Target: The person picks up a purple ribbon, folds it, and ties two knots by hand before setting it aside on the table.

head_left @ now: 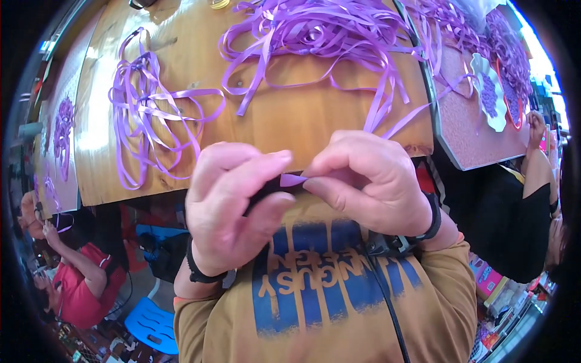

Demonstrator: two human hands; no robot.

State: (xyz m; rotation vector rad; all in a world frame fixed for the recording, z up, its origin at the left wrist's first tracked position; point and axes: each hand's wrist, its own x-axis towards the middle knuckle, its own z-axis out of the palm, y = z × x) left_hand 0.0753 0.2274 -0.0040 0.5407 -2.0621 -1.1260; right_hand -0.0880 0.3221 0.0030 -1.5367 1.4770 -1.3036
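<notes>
Between the thumb and forefinger of my right hand (375,184) is the end of a narrow purple ribbon (292,180), pinched just past the near edge of the wooden table. A short folded tip of it sticks out toward my left hand (233,209). That hand holds nothing; its thumb and fingers are apart, close to the ribbon's tip. Farther off on the table lies a large tangled pile of purple ribbons (311,36), with loose ends trailing toward my right hand. To the left is a smaller looped bundle of purple ribbon (143,97).
Beyond the wooden table (272,115), a pinkish table (469,139) on the right carries more ribbon and a white scalloped dish (489,94) of small purple pieces beside a red-rimmed one. Co-workers sit on both sides. A blue plastic chair (151,327) stands lower left.
</notes>
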